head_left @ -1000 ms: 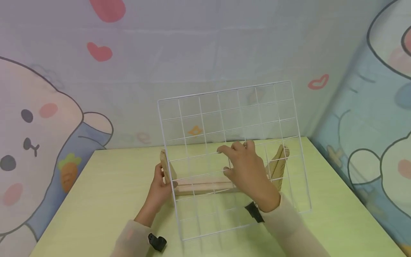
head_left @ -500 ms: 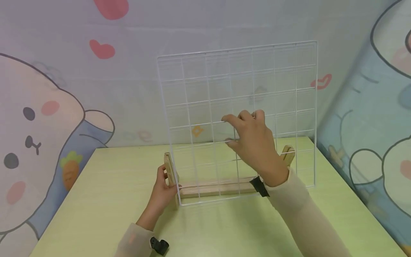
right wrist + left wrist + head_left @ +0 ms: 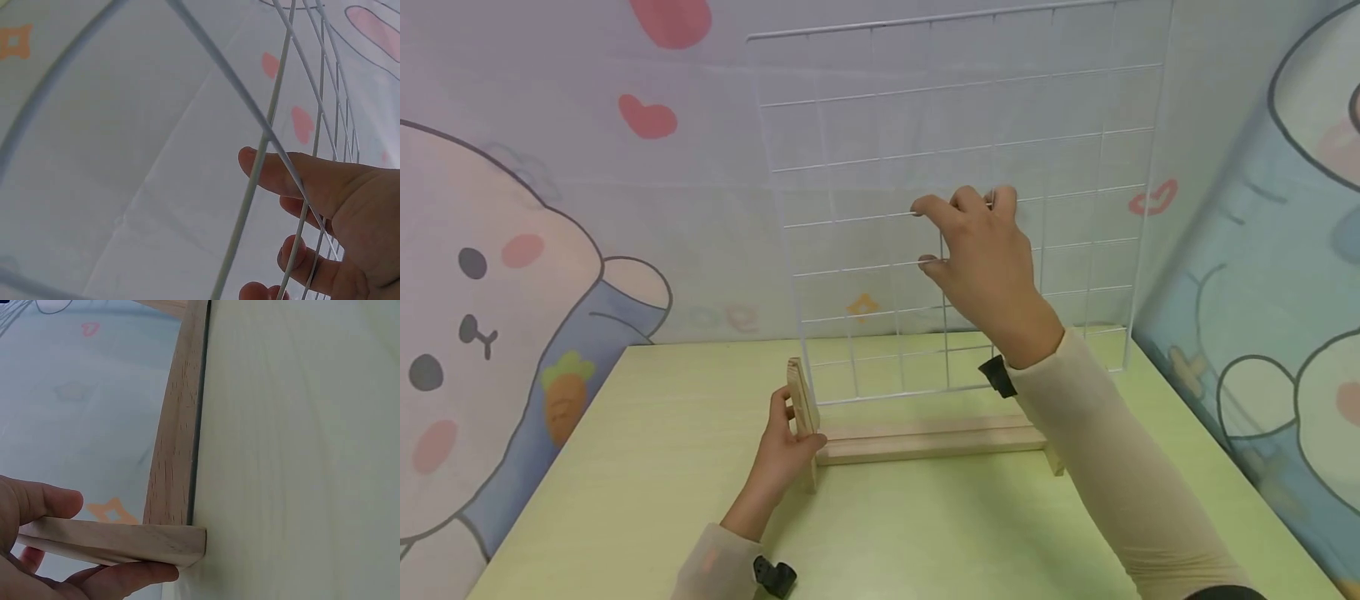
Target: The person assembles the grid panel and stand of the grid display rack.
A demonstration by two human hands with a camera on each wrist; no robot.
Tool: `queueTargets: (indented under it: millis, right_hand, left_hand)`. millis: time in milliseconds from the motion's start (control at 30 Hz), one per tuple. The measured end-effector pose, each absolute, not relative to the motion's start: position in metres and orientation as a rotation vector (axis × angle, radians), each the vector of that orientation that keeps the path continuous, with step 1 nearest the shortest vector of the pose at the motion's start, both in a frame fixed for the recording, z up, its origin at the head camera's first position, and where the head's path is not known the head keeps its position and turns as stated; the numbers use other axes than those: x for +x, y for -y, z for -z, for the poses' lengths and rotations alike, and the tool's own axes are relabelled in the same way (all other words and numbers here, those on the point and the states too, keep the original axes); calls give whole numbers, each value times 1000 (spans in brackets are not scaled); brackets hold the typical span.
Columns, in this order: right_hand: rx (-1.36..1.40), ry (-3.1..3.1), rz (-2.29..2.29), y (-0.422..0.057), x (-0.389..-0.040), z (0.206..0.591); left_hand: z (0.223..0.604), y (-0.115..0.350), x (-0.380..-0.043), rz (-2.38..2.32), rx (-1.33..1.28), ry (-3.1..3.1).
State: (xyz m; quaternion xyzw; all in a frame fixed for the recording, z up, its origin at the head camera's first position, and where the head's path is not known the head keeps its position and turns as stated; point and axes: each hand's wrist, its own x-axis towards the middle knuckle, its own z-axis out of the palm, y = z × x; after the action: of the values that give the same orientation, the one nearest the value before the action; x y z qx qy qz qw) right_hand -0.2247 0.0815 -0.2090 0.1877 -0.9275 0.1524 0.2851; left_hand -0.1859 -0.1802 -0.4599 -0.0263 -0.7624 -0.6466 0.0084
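Note:
My right hand (image 3: 992,258) holds a white wire grid panel (image 3: 944,308) near its middle, fingers hooked through the squares. The panel stands roughly upright, its lower edge appearing above the wooden crossbar (image 3: 925,444) in the head view. My left hand (image 3: 781,448) grips the left end piece (image 3: 803,400) of this pale wooden stand, thumb on the near side. In the left wrist view, thumb and fingers pinch the end piece (image 3: 125,540), and the bar (image 3: 178,425) has a dark line along one edge. White wires (image 3: 267,135) cross before the right hand's thumb. My right forearm hides most of the stand's right end.
A pale yellow-green table (image 3: 647,467) lies under the stand. Behind it hangs a printed cloth backdrop (image 3: 700,192) with cartoon animals and hearts. Each wrist carries a small black camera, the left one (image 3: 775,577) close above the table.
My right hand has raised the grid panel, its lower edge going from in front of the crossbar to above it. The left hand keeps its grip on the end piece, almost still.

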Motion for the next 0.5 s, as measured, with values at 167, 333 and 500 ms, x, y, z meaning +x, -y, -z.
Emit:
queueTargets:
  millis: [167, 333, 500]
  right_hand:
    - [497, 2505, -388, -77, -231, 204]
    - [489, 2501, -379, -76, -236, 200]
    - [479, 2484, -370, -75, -242, 199]
  left_hand:
    - [461, 178, -187, 2019, -97, 2379]
    - [461, 174, -187, 2000, -82, 2383]
    - [461, 172, -189, 1964, -76, 2394]
